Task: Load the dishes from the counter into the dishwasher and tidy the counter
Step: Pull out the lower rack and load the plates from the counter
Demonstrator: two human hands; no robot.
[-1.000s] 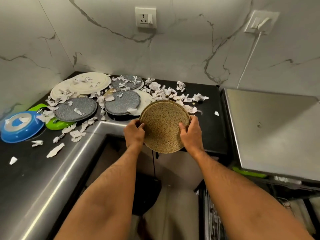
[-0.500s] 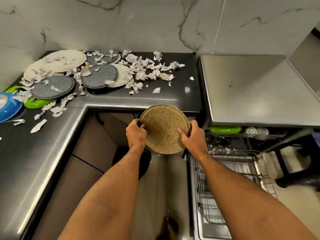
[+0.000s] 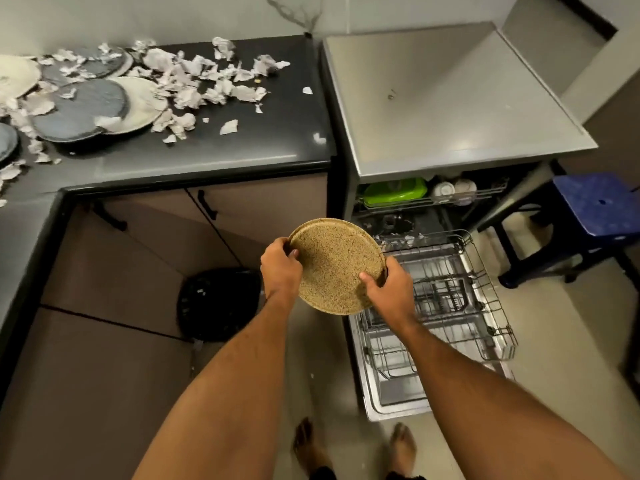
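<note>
I hold a round speckled tan plate (image 3: 334,265) by its rim, my left hand (image 3: 281,268) gripping the left edge and my right hand (image 3: 391,287) the lower right edge. The plate hangs in the air just left of the pulled-out lower rack (image 3: 446,299) of the open dishwasher (image 3: 446,109). On the black counter (image 3: 221,157) lie grey plates (image 3: 81,110), a cream plate (image 3: 145,102) and many torn paper scraps (image 3: 201,84).
The upper rack (image 3: 429,199) holds a green container (image 3: 394,192) and small white cups (image 3: 453,190). A black bin (image 3: 218,303) stands on the floor under the counter corner. A blue plastic stool (image 3: 595,206) is right of the dishwasher. My bare feet (image 3: 353,445) are near the door.
Both hands carried the tan plate away from the counter, down and right toward the dishwasher's lower rack. My view swung down and right, bringing the rack, bin and stool into sight.
</note>
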